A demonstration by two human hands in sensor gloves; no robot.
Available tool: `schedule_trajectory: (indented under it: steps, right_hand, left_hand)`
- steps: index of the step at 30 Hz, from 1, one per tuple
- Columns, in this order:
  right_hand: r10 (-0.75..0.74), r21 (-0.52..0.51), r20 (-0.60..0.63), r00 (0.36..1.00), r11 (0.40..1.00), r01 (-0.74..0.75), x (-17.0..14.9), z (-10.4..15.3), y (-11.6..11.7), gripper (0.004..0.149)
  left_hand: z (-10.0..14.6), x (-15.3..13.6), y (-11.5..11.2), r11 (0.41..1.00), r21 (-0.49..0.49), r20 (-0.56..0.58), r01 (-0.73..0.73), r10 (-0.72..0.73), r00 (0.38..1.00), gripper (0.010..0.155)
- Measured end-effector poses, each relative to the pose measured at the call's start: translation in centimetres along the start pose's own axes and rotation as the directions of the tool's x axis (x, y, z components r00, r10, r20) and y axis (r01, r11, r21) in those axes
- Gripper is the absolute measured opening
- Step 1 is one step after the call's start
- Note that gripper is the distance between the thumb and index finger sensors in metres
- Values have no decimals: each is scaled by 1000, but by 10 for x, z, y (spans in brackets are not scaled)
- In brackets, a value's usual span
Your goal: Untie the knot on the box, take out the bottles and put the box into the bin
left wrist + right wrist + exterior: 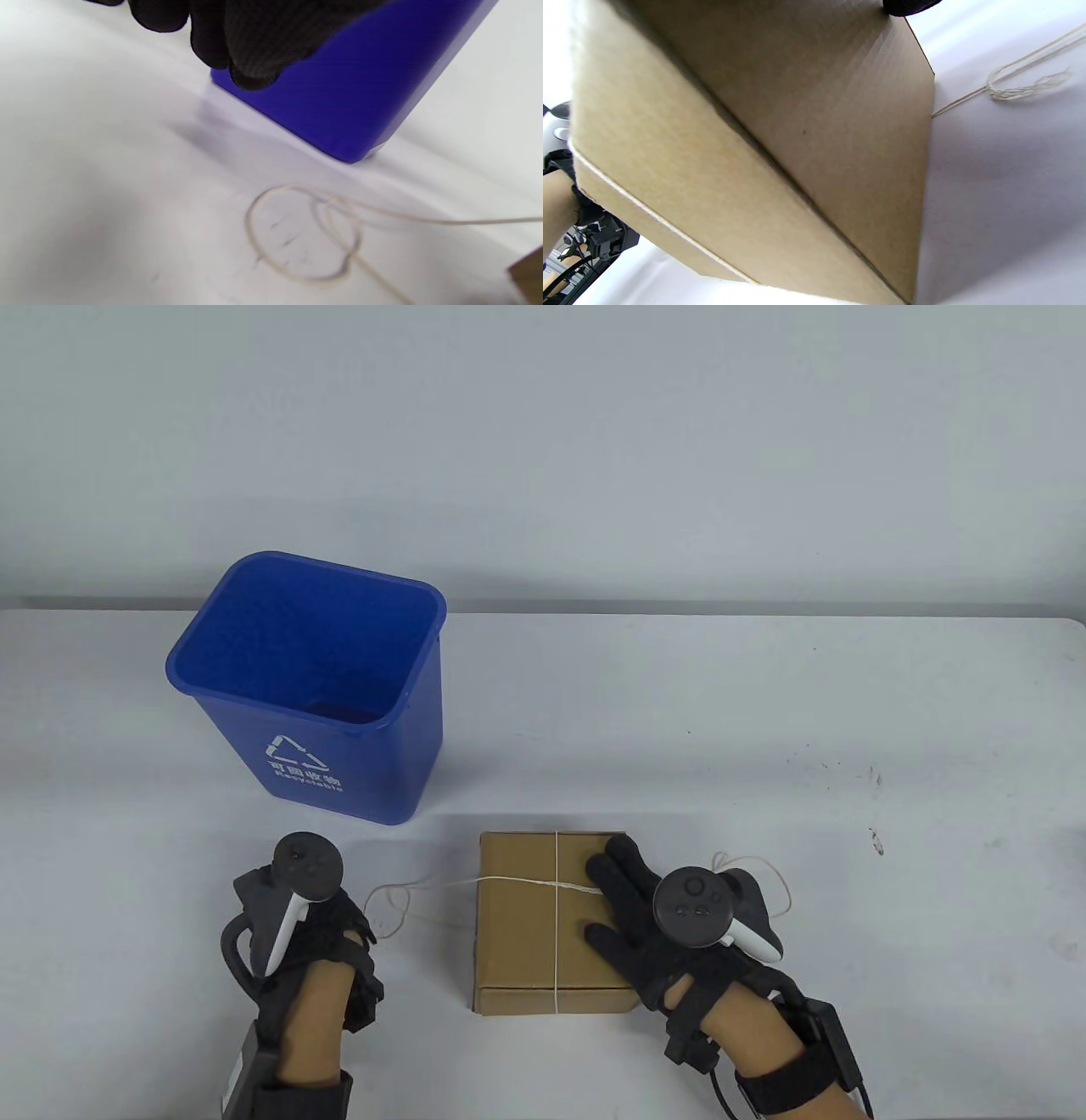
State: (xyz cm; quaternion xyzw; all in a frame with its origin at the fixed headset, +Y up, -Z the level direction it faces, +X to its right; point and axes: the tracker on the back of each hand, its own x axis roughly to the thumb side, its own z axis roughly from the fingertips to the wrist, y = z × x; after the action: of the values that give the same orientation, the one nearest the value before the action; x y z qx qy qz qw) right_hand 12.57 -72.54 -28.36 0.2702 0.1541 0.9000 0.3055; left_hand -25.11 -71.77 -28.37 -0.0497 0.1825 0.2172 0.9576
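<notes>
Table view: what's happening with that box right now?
The cardboard box sits closed on the table, string still crossing its top. The right hand rests flat on the lid with straight fingers. The left hand is beside the box, near a loose string end looping on the table. The blue bin stands behind; no bottles are out yet.

Bin is blocking the far-left table, box and loose string are sitting near front, bare table is lying open right and far of box.
</notes>
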Motion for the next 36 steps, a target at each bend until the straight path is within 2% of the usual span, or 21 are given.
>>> schedule_trajectory:
  steps: [1, 2, 5, 6, 9, 11, 15, 20, 24, 28, 36]
  right_hand:
    - [0, 0, 0, 1000, 1000, 0, 0, 0, 0, 76]
    - [-1, 1, 0, 1000, 1000, 1, 0, 0, 0, 76]
    - [-1, 0, 0, 1000, 1000, 1, 0, 0, 0, 76]
    - [-1, 0, 0, 1000, 1000, 1, 0, 0, 0, 76]
    - [-1, 0, 0, 1000, 1000, 1, 0, 0, 0, 76]
    - [-1, 0, 0, 1000, 1000, 1, 0, 0, 0, 76]
    - [-1, 0, 1, 1000, 1000, 1, 0, 0, 0, 76]
    - [-2, -1, 0, 1000, 1000, 2, 0, 0, 0, 76]
    - [-2, -1, 1, 1000, 1000, 2, 0, -1, 0, 76]
    - [-2, -1, 1, 1000, 1000, 2, 0, -1, 0, 76]
    - [-1, -1, 1, 1000, 1000, 1, 0, -1, 0, 76]
  left_hand:
    - [1, 2, 1, 999, -12, 46, -43, 43, 998, 57]
    - [3, 8, 0, 991, -40, 163, -129, 134, 978, 57]
    - [10, 25, -3, 959, -99, 345, -265, 283, 895, 59]
    - [13, 33, -5, 957, -108, 415, -269, 289, 863, 60]
    - [22, 51, -11, 974, -92, 523, -208, 225, 822, 63]
    - [26, 57, -16, 979, -72, 547, -192, 200, 813, 63]
    - [28, 63, -24, 976, -105, 567, -191, 217, 795, 58]
    - [30, 68, -27, 980, -5, 605, -198, 160, 780, 46]
    - [29, 66, -27, 979, -33, 591, -203, 183, 785, 43]
    - [27, 60, -19, 988, 35, 548, -149, 106, 830, 43]
    - [22, 39, -2, 988, 112, 399, -108, 54, 915, 43]
